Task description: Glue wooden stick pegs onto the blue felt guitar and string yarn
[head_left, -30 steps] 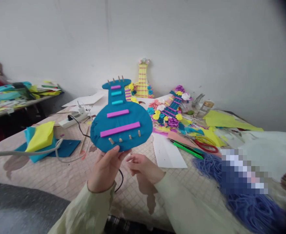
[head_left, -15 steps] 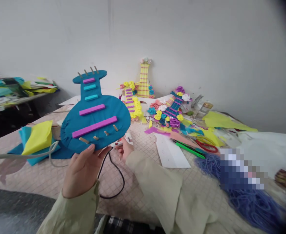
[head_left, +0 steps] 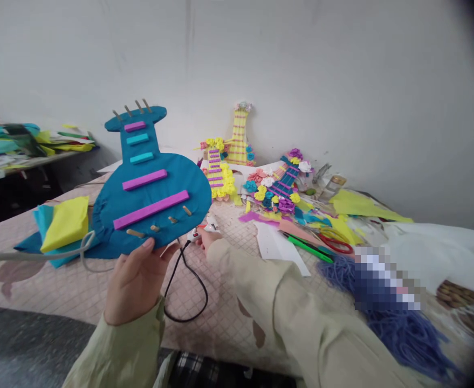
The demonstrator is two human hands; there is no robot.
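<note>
My left hand [head_left: 134, 283] grips the bottom edge of a blue paper-covered guitar shape [head_left: 184, 175], thumb in front, and holds it upright above the table. Purple and light-blue bars run across its front. Small wooden pegs stick out along its top and lower edge. Farther forward, my right hand [head_left: 209, 240] is closed round a white hot glue gun [head_left: 194, 235] with a red switch and a black cable [head_left: 204, 293]. My fingers and the blue shape hide part of the glue gun.
Folded yellow crepe paper [head_left: 66, 223] and a pale cable [head_left: 30, 257] lie left. Decorated paper instruments [head_left: 240, 134] lean at the wall. Rightward are white paper [head_left: 275, 245], a green cutter [head_left: 309, 248], red-handled scissors [head_left: 337, 242] and blue yarn [head_left: 402, 339].
The blue guitar shape has shifted slightly left and up in view with my left hand. My right hand stays at the glue gun, its forearm reaching in more from the right.
</note>
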